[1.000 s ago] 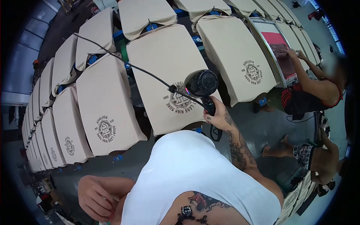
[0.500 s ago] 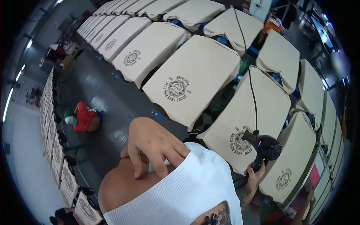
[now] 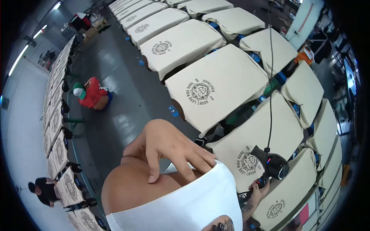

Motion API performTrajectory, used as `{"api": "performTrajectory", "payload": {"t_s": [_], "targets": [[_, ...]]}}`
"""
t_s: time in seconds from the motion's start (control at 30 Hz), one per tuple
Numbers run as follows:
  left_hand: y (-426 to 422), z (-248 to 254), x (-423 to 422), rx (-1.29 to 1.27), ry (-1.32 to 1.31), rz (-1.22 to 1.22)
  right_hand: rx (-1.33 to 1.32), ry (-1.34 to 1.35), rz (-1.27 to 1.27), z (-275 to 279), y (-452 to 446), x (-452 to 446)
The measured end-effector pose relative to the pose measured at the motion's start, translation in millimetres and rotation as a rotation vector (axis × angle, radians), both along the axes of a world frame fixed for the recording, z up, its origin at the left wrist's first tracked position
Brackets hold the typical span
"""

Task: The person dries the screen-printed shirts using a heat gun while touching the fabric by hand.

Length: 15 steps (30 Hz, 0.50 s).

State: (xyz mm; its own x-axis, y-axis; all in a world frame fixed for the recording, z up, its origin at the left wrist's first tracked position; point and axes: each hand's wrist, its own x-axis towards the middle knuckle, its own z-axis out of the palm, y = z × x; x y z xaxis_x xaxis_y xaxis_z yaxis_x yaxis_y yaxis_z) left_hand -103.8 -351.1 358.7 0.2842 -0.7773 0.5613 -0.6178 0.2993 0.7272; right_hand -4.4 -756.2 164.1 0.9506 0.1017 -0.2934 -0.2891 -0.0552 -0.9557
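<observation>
the left hand (image 3: 169, 144) has risen from low beside the body to the edge of the white top (image 3: 192, 206), fingers spread over bare skin – so the work with the hair dryer (image 3: 275, 166) seems left to the right hand (image 3: 260, 188) alone, clamped around its handle. the hands are apart. the view has swung too, putting the dryer at four o'clock, over the cream cloth (image 3: 269, 127) by its dark print (image 3: 248, 159). it looks glossy black, small coloured light lit – nozzle towards ten o'clock, cord (image 3: 271, 88) running to twelve.
</observation>
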Motion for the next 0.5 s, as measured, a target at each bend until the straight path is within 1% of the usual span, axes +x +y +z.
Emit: {"api": "performTrajectory", "payload": {"t_s": [0.07,0.1,0.13,0.17,0.23,0.27,0.33,0.4,0.47,0.5], "targets": [[6,2,5,0.005,0.079,0.013,0.031,-0.028,0.053,3,-4,2],[14,1,5,-0.043,0.106,-0.108,0.001,-0.024,0.073,11,-4,2],[21,-1,8,-0.083,0.131,-0.23,0.028,-0.026,0.032,9,-6,-1],[22,-2,10,-0.08,0.116,-0.277,0.037,-0.031,0.031,12,-8,-2],[14,-6,11,-0.022,0.17,-0.481,0.046,-0.047,0.023,12,-16,-6],[9,-6,19,-0.016,0.161,-0.51,0.047,-0.058,-0.007,11,-18,-7],[-6,-4,32,-0.054,0.179,-0.329,0.047,-0.039,-0.044,11,-24,-12],[-7,-6,35,-0.028,0.128,-0.355,0.037,-0.04,-0.077,13,-29,-14],[-11,0,34,-0.031,0.213,-0.143,0.029,-0.036,-0.109,12,-33,-20],[-11,-1,35,-0.029,0.208,-0.156,0.022,-0.026,-0.111,10,-37,-21]]}}
